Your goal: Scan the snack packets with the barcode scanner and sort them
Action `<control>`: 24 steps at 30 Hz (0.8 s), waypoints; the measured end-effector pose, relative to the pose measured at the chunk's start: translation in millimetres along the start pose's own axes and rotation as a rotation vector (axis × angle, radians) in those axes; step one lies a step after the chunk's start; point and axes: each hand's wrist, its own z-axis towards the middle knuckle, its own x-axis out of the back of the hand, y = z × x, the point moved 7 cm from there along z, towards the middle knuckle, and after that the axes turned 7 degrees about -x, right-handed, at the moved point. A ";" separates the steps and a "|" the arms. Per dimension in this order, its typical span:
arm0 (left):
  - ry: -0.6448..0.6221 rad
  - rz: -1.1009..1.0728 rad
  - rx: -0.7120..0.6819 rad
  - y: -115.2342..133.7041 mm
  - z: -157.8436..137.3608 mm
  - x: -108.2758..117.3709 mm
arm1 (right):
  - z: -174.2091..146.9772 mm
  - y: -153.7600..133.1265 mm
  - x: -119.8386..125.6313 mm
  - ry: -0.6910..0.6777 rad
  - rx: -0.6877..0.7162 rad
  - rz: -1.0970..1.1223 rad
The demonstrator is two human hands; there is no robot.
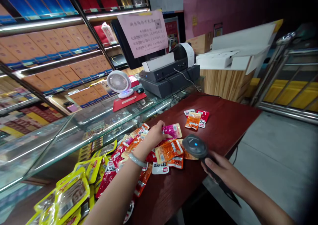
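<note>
Packets of food lie in a big, messy heap on the red-brown counter (218, 114). The left hand (157, 134) reaches over the heap and pinches the left end of a pink packet (174, 131) between thumb and fingers. That packet sits at the far right edge of the heap, just behind some orange packets (169, 151). The right hand (221, 168) is wrapped around the handle of a black scanner (195, 146). The scanner's head is up over the counter, near the pink packet and to the right of it, with a small blue light on top. It is a bit blurry, so I can't tell if it points right at a bar code.

Farther off and to the right, a small pile (193, 120) sits all by itself, with an orange packet on top of red and white ones. On the near left are lots of yellow packets (72, 193), next to the glass case (57, 142).

I think the step now is picking out one packet to scan. The next move calls for lifting the pink packet free, turning its bar code to the scanner and keeping both hands steady. The shiny wrap could crinkle and make the lines hard to read.
</note>
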 end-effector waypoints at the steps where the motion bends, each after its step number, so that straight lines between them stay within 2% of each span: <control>1: 0.004 -0.024 -0.017 3.9 0.4 -2.3 | 1.4 -2.4 -0.1 0.005 0.009 0.005; 7: 0.025 -0.104 -0.097 19.6 6.6 -12.4 | 7.7 -16.2 5.6 0.033 0.038 0.051; 12: 0.055 -0.225 -0.022 24.0 27.6 -22.1 | 7.5 -10.7 14.9 0.089 -0.005 0.101; 15: 0.092 -0.543 0.076 29.2 50.3 -35.9 | 5.9 -4.6 20.3 0.125 -0.043 0.135; 18: 0.067 -0.872 0.054 40.5 67.3 -48.5 | 4.3 -1.8 26.0 0.161 -0.053 0.159; 20: 0.037 -0.810 -0.009 43.0 66.9 -46.8 | 2.9 -2.0 28.6 0.166 -0.047 0.160; 22: -0.001 -0.552 -0.079 40.2 55.2 -38.4 | 0.9 -2.4 30.0 0.156 -0.043 0.146; 24: -0.095 -0.257 -0.133 35.9 34.9 -30.2 | -2.0 -2.7 31.0 0.153 -0.047 0.122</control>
